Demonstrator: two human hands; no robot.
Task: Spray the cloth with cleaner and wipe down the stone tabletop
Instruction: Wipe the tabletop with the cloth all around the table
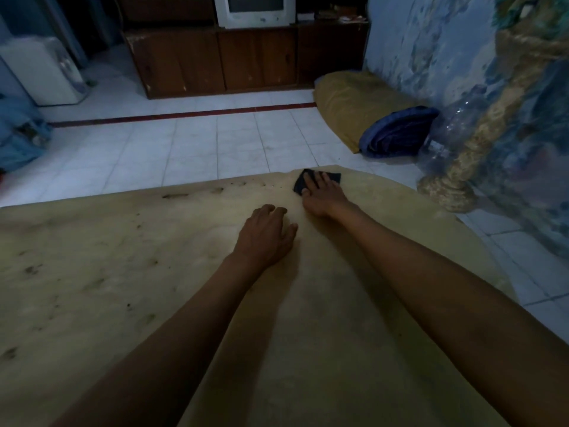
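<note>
The beige stone tabletop [129, 272] fills the lower part of the view, with dark smudges on its left half and along its far edge. A small dark cloth [301, 184] lies near the far edge. My right hand [323, 195] presses flat on the cloth with straight fingers. Just nearer to me, my left hand [266, 237] rests palm down on the bare stone, fingers slightly bent, holding nothing. No spray bottle is in view.
Beyond the table is white tiled floor [200, 143]. An ornate gold pedestal [452, 186] and a clear plastic bottle [443, 143] stand close to the table's far right edge. A yellow cushion with a blue bundle [397, 134] lies by the wall.
</note>
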